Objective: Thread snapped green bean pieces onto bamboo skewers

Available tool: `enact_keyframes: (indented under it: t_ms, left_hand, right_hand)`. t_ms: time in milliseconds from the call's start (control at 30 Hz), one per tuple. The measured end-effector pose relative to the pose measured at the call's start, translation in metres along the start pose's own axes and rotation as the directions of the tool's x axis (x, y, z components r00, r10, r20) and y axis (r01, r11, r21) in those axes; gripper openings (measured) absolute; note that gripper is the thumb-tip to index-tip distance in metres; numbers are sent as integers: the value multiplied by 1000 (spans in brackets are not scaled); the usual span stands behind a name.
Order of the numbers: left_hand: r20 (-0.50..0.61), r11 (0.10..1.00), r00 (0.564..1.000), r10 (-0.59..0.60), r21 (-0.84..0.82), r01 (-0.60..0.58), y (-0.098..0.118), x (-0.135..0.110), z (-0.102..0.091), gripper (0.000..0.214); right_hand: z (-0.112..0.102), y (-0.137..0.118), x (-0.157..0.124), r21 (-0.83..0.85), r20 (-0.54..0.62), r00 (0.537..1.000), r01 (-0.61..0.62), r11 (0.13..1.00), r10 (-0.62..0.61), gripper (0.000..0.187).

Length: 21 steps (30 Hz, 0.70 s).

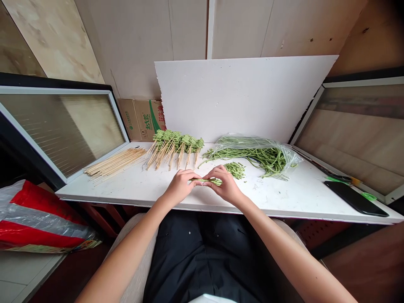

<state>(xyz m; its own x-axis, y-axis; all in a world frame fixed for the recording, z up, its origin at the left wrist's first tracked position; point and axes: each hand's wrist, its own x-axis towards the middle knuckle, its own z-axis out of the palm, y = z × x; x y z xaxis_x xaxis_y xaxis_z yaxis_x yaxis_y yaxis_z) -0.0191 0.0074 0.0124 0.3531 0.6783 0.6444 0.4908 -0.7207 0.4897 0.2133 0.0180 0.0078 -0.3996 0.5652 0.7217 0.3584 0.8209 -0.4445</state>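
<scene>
Close to the table's front edge, my left hand and my right hand meet with fingertips nearly touching. Both pinch thin green beans, stretched sideways between them; how many there are is hard to see behind the fingers. Just beyond my right hand lies a small pile of cut bean pieces. Farther back, long green beans spill from a clear plastic bag. To the left, bean pieces threaded on skewers are stacked with their sticks toward me. Bare wooden skewers lie at the far left.
A white table spans the front. On its right lie a black phone and dark-handled scissors. Behind stand a white board and a cardboard box. Framed glass panels flank both sides. A red-and-clear bag sits lower left.
</scene>
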Motion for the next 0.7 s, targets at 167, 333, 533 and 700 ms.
enact_keyframes:
  t_ms: [167,333,533,700]
  left_hand:
    - [17,998,998,-57,-38,58,6,-1,1,5]
    - [70,996,995,-69,-45,73,9,-3,4,19]
    - [50,967,992,-118,-222,127,12,-1,1,16]
    - [8,974,996,-87,-211,87,16,0,1,16]
  right_hand:
    - [3,-9,2,-65,-41,997,58,996,-61,13]
    - [11,-12,-2,-2,-87,995,38,999,-38,16]
    - [15,-14,-3,207,-124,984,-102,973,130,31]
    - [14,-16,0,252,-137,976,-129,959,168,37]
